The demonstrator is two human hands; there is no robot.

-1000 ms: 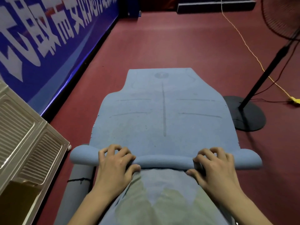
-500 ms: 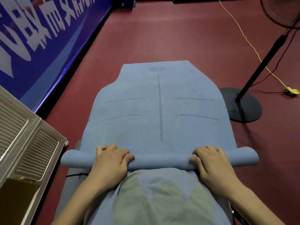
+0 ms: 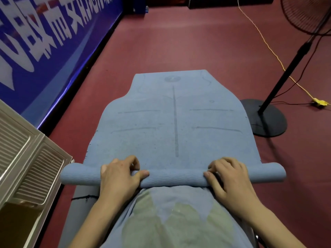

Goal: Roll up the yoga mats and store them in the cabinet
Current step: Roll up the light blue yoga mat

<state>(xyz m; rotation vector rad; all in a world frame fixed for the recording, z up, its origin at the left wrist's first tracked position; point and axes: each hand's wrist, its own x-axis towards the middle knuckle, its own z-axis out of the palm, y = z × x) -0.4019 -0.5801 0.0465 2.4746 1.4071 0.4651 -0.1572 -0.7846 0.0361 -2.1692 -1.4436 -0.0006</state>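
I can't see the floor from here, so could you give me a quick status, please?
Left hand and right hand both curled over the roll. Blue yoga mat mostly flat ahead. Fan base beside its right edge.

Open red floor [image 3: 179, 42] lies beyond the mat [image 3: 172, 126]; cabinet [image 3: 26, 158] crowds its left, fan base [image 3: 268, 120] its right.
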